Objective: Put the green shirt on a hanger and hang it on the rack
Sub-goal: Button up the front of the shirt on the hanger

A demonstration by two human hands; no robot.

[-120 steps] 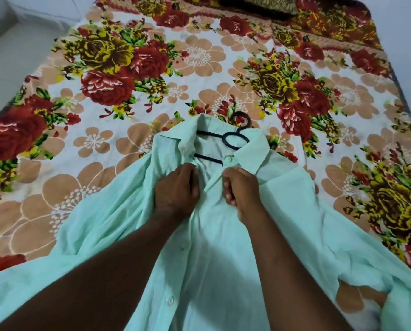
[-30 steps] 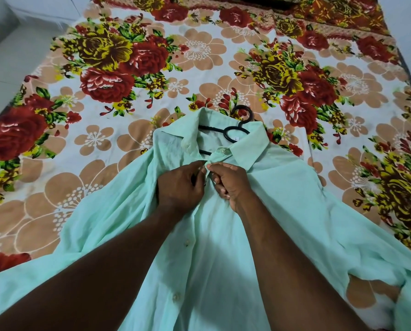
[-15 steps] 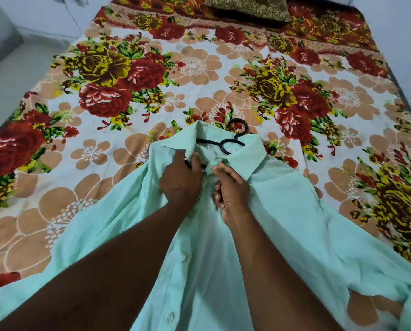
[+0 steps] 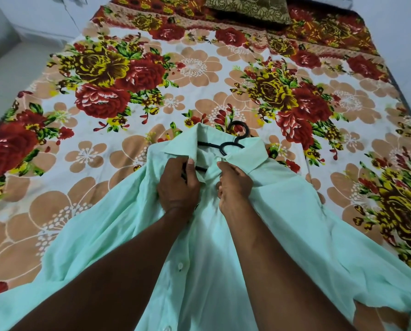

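You are working at the neck of the pale mint-green button-up cotton shirt (image 4: 283, 211), which is lying front-up across the bed with the red, yellow and tan floral bedsheet (image 4: 199, 68), its lower part running toward you and off the near edge of the view. Your left hand (image 4: 178, 185) is closing its grip on the left placket just below the collar, and your right hand (image 4: 235, 185) is pinching the opposite edge beside the small white top button (image 4: 218, 159); both grips are grasping cloth. By my judgement you are fastening that top button, so be drawing the two edges level and keeping the cloth flat as you are feeding the button through, lest the collar twist on the thin black plastic hanger (image 4: 233, 142). The hanger is sitting inside the neck opening, its hook poking out beyond the collar and resting on the sheet. The fabric is looking thin, soft and loosely rumpled, with sleeves spreading to both sides. No rack is showing here.
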